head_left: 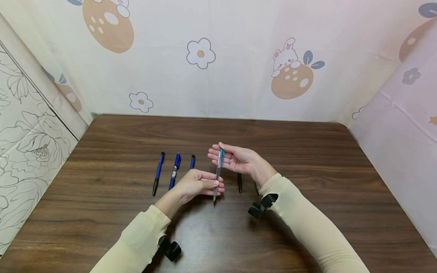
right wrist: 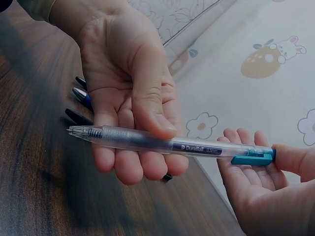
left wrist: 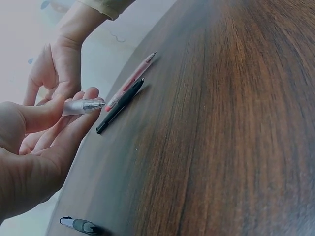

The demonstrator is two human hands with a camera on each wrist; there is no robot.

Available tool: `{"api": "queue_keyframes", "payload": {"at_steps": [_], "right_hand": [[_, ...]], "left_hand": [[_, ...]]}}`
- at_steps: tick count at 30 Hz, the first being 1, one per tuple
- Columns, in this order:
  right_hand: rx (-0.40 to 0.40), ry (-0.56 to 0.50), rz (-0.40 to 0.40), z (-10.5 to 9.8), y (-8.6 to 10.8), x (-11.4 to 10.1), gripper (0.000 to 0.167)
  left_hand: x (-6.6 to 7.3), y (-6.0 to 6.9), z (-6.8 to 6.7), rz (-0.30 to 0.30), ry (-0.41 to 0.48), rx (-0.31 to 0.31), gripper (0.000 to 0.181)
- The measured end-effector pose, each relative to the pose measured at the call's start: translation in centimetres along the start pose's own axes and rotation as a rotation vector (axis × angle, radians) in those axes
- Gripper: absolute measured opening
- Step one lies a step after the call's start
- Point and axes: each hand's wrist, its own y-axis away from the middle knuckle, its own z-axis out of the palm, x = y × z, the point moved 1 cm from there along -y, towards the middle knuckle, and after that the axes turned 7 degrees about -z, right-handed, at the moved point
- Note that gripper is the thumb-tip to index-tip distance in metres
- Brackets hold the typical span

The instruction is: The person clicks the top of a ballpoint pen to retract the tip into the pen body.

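A clear click pen (head_left: 218, 168) with a teal clip is held between both hands above the table, its metal tip towards the near side. My left hand (head_left: 193, 186) pinches its grip section, thumb on top and fingers laid underneath, as the right wrist view shows. At the far end, my right hand (head_left: 241, 158) has its thumb on the teal push button (right wrist: 268, 153), while its fingers lie fairly straight behind the barrel. In the left wrist view the pen's tip (left wrist: 93, 105) pokes out past the left thumb.
On the brown table (head_left: 302, 219) lie a blue-and-black pen (head_left: 158, 173), a blue pen (head_left: 175, 171) and another blue pen (head_left: 192, 161) partly behind the left hand. A black pen (left wrist: 120, 105) and a pink pen (left wrist: 130, 81) lie by the right arm. A patterned curtain (head_left: 234, 89) hangs behind.
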Motion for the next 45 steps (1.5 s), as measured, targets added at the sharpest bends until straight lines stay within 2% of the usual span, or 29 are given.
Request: {"api": "queue_keyframes", "payload": {"at_steps": [6, 13, 22, 34, 45], "right_hand": [[0.023, -0.002, -0.002, 0.12, 0.13, -0.08, 0.026], [-0.015, 0.007, 0.007, -0.03, 0.19, -0.22, 0.045], [0.016, 0.006, 0.015, 0.13, 0.04, -0.29, 0.027], [0.037, -0.009, 0.022, 0.18, 0.07, -0.44, 0.027], [0.069, -0.011, 0.027, -0.13, -0.08, -0.2, 0.027]], "left_hand": [[-0.01, -0.04, -0.06, 0.01, -0.012, 0.001, 0.033], [0.07, 0.03, -0.14, 0.01, -0.02, -0.001, 0.034], [0.27, 0.26, -0.03, -0.001, -0.011, 0.001, 0.034], [0.13, 0.41, 0.02, 0.002, 0.003, -0.003, 0.035], [-0.19, 0.5, 0.35, -0.018, 0.012, 0.046, 0.033]]}}
